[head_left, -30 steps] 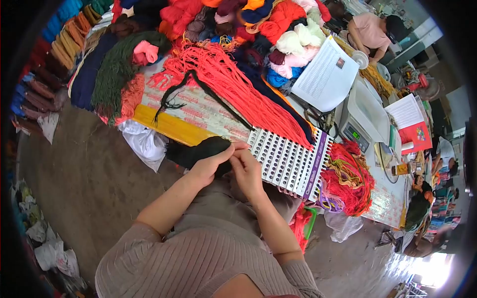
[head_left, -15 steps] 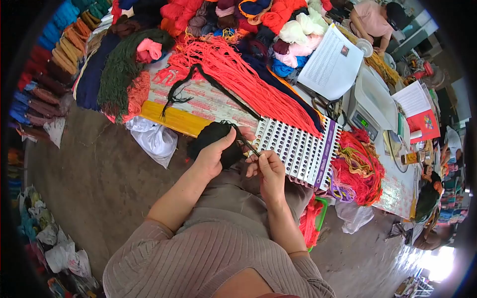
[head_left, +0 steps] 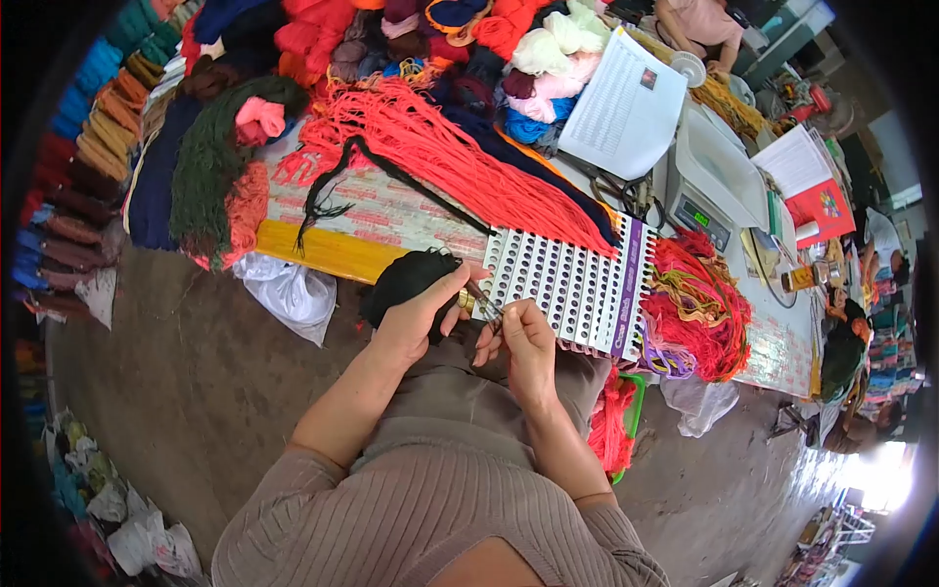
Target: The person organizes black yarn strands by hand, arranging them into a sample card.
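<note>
My left hand [head_left: 419, 318] is wrapped round a bundle of black yarn [head_left: 403, 286] above my lap. Dark strands [head_left: 485, 299] run from the bundle to my right hand [head_left: 523, 342], whose thumb and index finger pinch them; whether a small tool is there too I cannot make out. Just beyond both hands lies a white card with rows of holes [head_left: 572, 289] and a purple strip along one side. A length of black yarn [head_left: 416, 184] stretches over the table towards this card, beside a long spread of coral yarn [head_left: 460, 161].
Skeins of many colours lie along the table's far side, near a printed sheet [head_left: 626, 103] and a digital scale [head_left: 699, 217]. Mixed red yarn [head_left: 694, 303] sits right of the card. White plastic bags [head_left: 289, 293] hang below the yellow table edge [head_left: 323, 252]. Another person [head_left: 699, 24] is at the far right.
The view has shifted, so the table things appear further left and higher. Both hands keep their hold, with my right hand slightly lower and nearer my left.
</note>
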A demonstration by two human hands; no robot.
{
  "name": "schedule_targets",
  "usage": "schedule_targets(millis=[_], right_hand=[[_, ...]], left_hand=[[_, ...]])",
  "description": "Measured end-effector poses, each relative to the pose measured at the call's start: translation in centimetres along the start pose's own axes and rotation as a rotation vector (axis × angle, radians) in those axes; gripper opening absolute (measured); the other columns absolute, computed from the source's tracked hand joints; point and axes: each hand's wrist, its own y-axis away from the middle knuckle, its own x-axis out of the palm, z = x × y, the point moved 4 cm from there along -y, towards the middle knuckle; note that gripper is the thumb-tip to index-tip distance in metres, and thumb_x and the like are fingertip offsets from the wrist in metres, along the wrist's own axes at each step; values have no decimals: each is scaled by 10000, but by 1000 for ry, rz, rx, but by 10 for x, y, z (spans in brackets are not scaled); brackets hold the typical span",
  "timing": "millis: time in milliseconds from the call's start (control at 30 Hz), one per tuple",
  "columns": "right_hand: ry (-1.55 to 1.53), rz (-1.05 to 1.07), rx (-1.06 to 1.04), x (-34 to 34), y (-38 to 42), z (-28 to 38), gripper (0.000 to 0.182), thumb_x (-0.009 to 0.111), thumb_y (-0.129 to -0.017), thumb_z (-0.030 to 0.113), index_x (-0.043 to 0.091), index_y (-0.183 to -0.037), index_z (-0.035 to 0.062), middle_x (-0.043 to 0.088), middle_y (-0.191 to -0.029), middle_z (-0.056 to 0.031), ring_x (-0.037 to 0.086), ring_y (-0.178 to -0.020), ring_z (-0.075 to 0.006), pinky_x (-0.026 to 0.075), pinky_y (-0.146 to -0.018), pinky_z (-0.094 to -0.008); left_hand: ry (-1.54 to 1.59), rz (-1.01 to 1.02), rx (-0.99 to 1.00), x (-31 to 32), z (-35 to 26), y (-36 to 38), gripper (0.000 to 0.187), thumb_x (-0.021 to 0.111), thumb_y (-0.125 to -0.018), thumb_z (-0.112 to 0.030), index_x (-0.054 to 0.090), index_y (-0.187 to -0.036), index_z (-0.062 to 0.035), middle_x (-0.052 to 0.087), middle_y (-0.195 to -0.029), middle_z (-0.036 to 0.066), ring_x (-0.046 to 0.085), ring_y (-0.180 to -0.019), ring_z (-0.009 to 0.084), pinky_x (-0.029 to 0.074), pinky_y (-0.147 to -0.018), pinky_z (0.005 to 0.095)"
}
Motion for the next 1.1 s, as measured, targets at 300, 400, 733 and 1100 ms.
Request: schedule_targets(millis=[300, 400, 733, 1100], right_hand=[[-59, 1, 51, -2, 9, -9, 258, 399, -972, 285, 463, -890, 49, 582, -695, -61, 576, -540, -130, 457, -497, -232], [-78, 2, -70, -4, 16, -12, 275, 384, -976, 280, 463, -875, 37, 541, -646, -49, 552, -510, -116, 476, -487, -240], [-6, -221, -272, -16, 67, -4, 208, 385, -949, 146, 447, -817, -2, 538, -628, -78, 532, -456, -146, 466, -421, -267], [80, -263, -287, -17, 87, 0, 244, 448, -924, 185, 518, -832, -29, 564, -612, -89, 568, -463, -144, 466, -429, -264]], left_hand=[[-29, -136, 44, -10, 17, -7, 320, 526, -908, -315, 621, -1053, -47, 558, -723, 6, 407, -518, 63, 350, -551, 209], [24, -106, 31, -14, 27, -15, 241, 558, -892, -286, 613, -954, -60, 501, -601, 2, 372, -423, 62, 334, -467, 203], [-210, 193, -81, 33, 40, -9, 369, 420, -938, -408, 509, -1099, -88, 380, -533, 21, 445, -445, 181, 379, -394, 347], [-179, 80, -4, 50, 37, 1, 289, 514, -902, -332, 559, -1022, -73, 401, -545, -11, 374, -416, 91, 326, -410, 256]])
